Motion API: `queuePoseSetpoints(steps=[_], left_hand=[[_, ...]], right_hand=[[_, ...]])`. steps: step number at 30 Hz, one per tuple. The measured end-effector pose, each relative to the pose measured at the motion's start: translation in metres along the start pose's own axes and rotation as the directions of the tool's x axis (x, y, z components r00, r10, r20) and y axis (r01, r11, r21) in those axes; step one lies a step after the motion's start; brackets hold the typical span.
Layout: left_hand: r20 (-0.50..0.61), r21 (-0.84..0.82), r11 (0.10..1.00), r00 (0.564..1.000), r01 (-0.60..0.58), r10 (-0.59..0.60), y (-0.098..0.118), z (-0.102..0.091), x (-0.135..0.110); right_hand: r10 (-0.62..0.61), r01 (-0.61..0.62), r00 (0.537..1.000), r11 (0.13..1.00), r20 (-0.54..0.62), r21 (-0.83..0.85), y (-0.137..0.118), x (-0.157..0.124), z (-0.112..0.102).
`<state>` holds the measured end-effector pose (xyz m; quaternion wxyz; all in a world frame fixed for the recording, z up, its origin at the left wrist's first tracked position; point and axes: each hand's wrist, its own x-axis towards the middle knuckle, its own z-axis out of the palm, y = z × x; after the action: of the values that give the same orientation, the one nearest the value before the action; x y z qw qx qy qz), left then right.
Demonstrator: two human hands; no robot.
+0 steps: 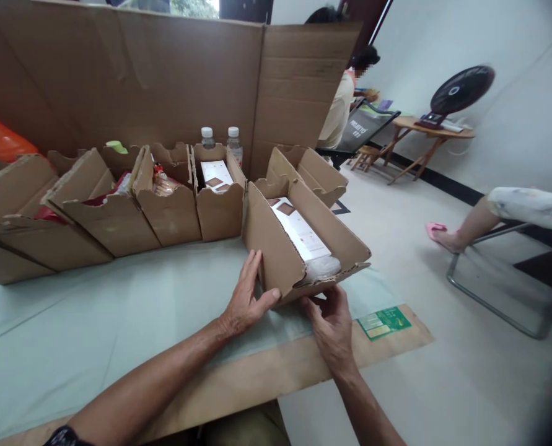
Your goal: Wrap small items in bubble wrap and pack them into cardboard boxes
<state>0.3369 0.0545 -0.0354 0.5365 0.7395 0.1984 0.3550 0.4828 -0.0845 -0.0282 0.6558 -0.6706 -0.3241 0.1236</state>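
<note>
An open-topped cardboard bin sits at the right end of the row, angled towards me. Inside it lie a white carton with brown squares and a clear plastic-wrapped item. My left hand grips the bin's near left corner, fingers along its side and thumb at the front. Curled fingers of my right hand hold the lower front edge; their tips are hidden beneath the bin.
Several more cardboard bins line the table, holding packets and another white carton. Two bottles stand behind them, before a tall cardboard panel. A fan, a seated person and another person's leg are to the right.
</note>
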Motion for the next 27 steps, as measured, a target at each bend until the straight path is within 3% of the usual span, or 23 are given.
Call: queuePoseSetpoints(steps=[4,8,11,16,21,24,27], left_hand=[[0.016,-0.018,1.000,1.000,-0.013,0.014,-0.001,-0.008,0.001],[0.058,-0.036,0.999,0.998,-0.012,0.014,-0.001,-0.019,0.007],[0.044,-0.013,1.000,0.999,-0.016,0.016,-0.002,-0.022,0.009],[-0.001,0.041,0.999,1.000,0.015,-0.015,-0.009,-0.015,0.009],[0.017,0.011,0.997,0.997,0.079,-0.079,-0.015,-0.012,0.008],[0.041,0.012,0.996,0.995,0.086,-0.087,-0.016,-0.013,0.009],[0.052,0.033,0.997,0.996,0.074,-0.076,-0.016,-0.013,0.011]], right_hand=[[-0.058,0.062,0.998,0.975,0.024,-0.211,-0.013,0.010,0.004],[-0.152,0.184,0.983,0.851,0.105,-0.491,-0.021,0.033,0.007],[-0.196,0.247,0.969,0.769,0.151,-0.590,-0.021,0.053,0.014],[-0.128,0.210,0.977,0.710,0.171,-0.673,-0.024,0.095,0.043],[-0.063,0.123,0.992,0.689,0.111,-0.714,-0.024,0.135,0.074],[-0.089,0.153,0.988,0.711,0.128,-0.686,-0.019,0.140,0.079],[-0.129,0.265,0.958,0.743,0.257,-0.615,-0.015,0.130,0.078]])
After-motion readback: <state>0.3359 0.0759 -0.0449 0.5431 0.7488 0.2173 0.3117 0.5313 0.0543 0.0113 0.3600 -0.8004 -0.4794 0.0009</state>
